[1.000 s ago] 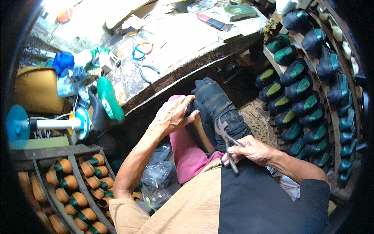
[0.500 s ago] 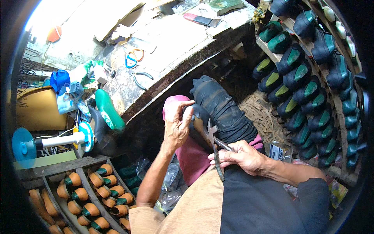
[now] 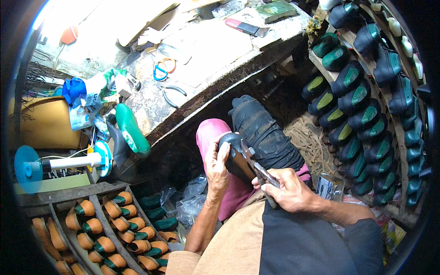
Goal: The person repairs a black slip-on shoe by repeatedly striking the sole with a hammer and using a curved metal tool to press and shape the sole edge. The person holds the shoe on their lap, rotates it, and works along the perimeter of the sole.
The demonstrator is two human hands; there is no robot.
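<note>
A dark shoe upper with a rounded toe (image 3: 232,139) and a brown underside (image 3: 239,163) rests over my lap, underside facing up. My left hand (image 3: 217,167) is wrapped round its left side near the toe, thumb lying along the edge. My right hand (image 3: 289,190) grips the handles of metal lasting pincers (image 3: 255,166). Their jaws are at the toe edge of the shoe; whether they pinch any material is too small to tell. Under the work are my pink-covered knee (image 3: 211,130) and a dark cloth-wrapped knee (image 3: 261,130).
Ahead stands a workbench (image 3: 206,68) with scissors (image 3: 163,68), pliers (image 3: 173,95) and a red-handled blade (image 3: 247,27). A green shoe last (image 3: 131,128) leans at its left end. Racks of dark-green shoes (image 3: 362,114) rise at right; orange-brown shoes (image 3: 104,243) fill a lower-left rack.
The pincers' jaws have moved up to the toe edge of the shoe, and their handles look closer together. My left hand has come lower and closed round the shoe. The view has shifted slightly.
</note>
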